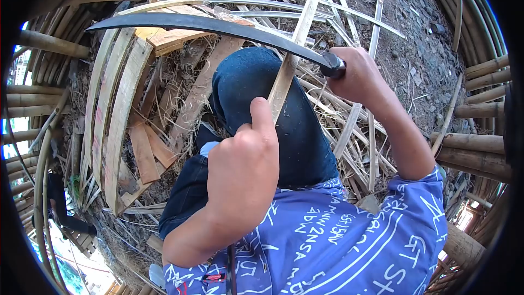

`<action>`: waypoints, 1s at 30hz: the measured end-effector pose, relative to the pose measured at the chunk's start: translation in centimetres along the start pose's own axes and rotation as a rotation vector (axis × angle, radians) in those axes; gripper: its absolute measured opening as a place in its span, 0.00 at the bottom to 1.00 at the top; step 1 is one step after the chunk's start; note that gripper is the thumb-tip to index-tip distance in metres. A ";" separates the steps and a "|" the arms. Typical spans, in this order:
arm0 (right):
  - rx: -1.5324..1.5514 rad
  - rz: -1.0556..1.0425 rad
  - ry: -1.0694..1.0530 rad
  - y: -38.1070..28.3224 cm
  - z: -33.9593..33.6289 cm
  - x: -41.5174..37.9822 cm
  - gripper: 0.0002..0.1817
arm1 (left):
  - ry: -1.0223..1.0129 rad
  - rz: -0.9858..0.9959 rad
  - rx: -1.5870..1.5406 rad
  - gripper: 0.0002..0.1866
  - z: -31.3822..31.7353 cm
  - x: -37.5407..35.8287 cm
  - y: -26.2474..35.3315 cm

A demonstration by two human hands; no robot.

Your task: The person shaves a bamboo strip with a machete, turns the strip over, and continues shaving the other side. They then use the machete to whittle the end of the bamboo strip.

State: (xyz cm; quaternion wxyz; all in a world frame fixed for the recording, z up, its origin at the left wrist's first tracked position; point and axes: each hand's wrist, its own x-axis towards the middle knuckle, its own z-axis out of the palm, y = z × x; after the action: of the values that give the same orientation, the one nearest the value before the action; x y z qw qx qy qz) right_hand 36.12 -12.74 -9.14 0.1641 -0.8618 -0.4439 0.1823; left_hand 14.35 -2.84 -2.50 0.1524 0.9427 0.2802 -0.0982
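Note:
My right hand (355,75) is closed around the dark handle of a long, curved machete (218,27). Its blade points to the left and crosses a bamboo strip (284,83) near the handle end. That pale, narrow strip lies slanted over my jeans-clad knee (245,79) and runs away up the view. Near its close end, my left hand (243,166) grips it with the thumb laid along it, the other fingers curled out of sight beneath.
Curved wooden slats (124,125) and boards (191,95) lie to the left of my leg. Split bamboo strips (374,27) and shavings (349,125) cover the ground ahead and to the right. Bamboo pole walls (483,112) stand on both sides.

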 end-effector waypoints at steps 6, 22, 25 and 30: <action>-0.019 0.054 0.069 3.0 0.5 2.7 0.05 | -0.022 -0.014 0.010 0.18 -0.7 -0.2 0.0; 0.076 0.217 0.202 8.5 2.2 5.9 0.12 | -0.148 -0.034 -0.131 0.18 -1.8 -0.2 -0.5; 0.238 0.165 0.311 7.7 2.9 3.5 0.14 | -0.181 -0.013 -0.252 0.18 -1.8 0.6 -1.3; 0.680 0.237 0.278 1.2 2.8 -2.5 0.16 | -0.142 -0.005 -0.515 0.17 -0.4 2.0 -2.2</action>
State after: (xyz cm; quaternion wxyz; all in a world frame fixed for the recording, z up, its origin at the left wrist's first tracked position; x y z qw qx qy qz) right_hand 34.35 -15.16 -11.69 0.4771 -0.8199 -0.2289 0.2184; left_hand 14.82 0.02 -3.17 0.4063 0.8628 0.2871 -0.0901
